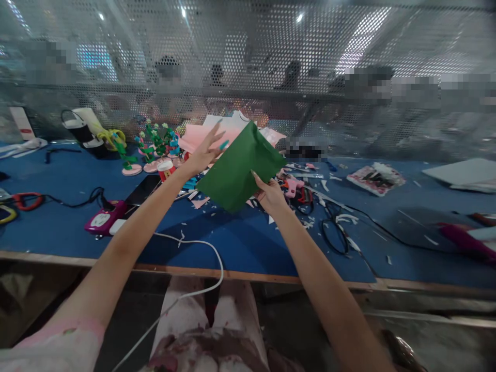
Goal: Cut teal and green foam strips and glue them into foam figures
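"So, where is the green sheet (242,168)?"
"Over the blue table (251,250), pinched by the right hand (272,197); the left hand (202,156) is spread beside it, empty. Gripped one-sidedly, it could be creased."

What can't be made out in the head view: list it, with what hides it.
In head view:
Far fingers of the right hand: behind the green sheet.
Part of the pink sheet: behind the green sheet.
Part of the dark flat thing: behind the left forearm.
Rightmost purple object: cut off by the edge.
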Demonstrator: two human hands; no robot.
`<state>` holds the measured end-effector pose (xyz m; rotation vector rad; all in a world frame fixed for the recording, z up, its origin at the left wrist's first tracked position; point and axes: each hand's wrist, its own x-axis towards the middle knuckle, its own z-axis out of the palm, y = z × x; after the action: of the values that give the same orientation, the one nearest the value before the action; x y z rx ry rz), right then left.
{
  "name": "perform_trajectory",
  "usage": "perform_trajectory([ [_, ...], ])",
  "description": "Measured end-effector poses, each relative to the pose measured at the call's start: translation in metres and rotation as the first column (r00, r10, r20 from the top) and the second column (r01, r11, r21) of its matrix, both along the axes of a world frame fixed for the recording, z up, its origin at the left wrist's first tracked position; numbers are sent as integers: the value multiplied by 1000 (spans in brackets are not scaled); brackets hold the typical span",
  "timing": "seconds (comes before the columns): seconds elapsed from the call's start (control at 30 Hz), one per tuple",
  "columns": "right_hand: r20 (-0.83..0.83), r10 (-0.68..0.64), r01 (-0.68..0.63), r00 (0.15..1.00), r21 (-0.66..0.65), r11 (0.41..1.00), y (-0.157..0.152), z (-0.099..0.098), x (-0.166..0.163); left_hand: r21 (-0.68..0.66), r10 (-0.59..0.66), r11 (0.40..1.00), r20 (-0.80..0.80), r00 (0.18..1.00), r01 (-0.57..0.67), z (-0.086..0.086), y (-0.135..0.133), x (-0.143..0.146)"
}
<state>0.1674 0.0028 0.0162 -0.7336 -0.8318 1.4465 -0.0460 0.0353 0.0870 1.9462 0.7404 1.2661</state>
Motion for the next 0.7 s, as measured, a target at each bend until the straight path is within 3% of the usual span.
perform_trajectory([
  [0.13, -33, -66, 66, 997, -22, 998, 5, -5, -1, -326, -20, 945, -22, 1000, 12, -5, 1, -4],
  [0.3, 33, -9, 9, 999, -2, 1000, 5, -6, 1, -442, -29, 896, -129, 991, -31, -4, 0, -7],
  [0.43, 130, 149, -147, 980, -22, 989, -1, -3, 0, -501, 88, 864, 58, 994, -47, -5, -1, 0],
  [0.53, 172, 203, -206, 964, -2, 979, -4, -3, -4, -519, 203, 854, 265, 943, -37, -10, 1, 11],
  [0.6, 183, 137, -147, 973, 39, 988, -4, -4, -5, -514, 240, 857, 344, 908, -31, -15, 3, 16],
  [0.7, 198, -112, 87, 974, 132, 987, 2, -6, -1, -532, 190, 847, 281, 941, -12, -22, 6, 16],
])
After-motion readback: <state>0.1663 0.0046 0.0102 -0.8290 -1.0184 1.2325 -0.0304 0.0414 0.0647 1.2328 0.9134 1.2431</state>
